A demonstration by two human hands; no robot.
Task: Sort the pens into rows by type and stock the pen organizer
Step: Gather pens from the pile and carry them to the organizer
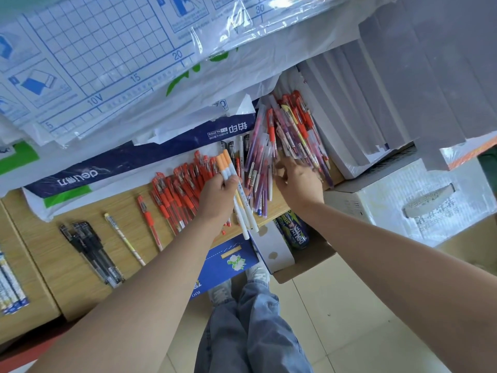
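Head cam: left hand (219, 196) grips a fistful of orange-capped white pens (225, 164) above the wooden desk (67, 265), just beside a row of red pens (174, 192). Right hand (300, 181) rests w/ fingers bent on the mixed pen pile (290, 133); can't tell if it holds any. Black pens (88, 243) lie well apart, at left.

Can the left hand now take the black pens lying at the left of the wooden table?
Probably not at once: the left hand grips orange-capped pens. Nothing lies over the black pens, though.
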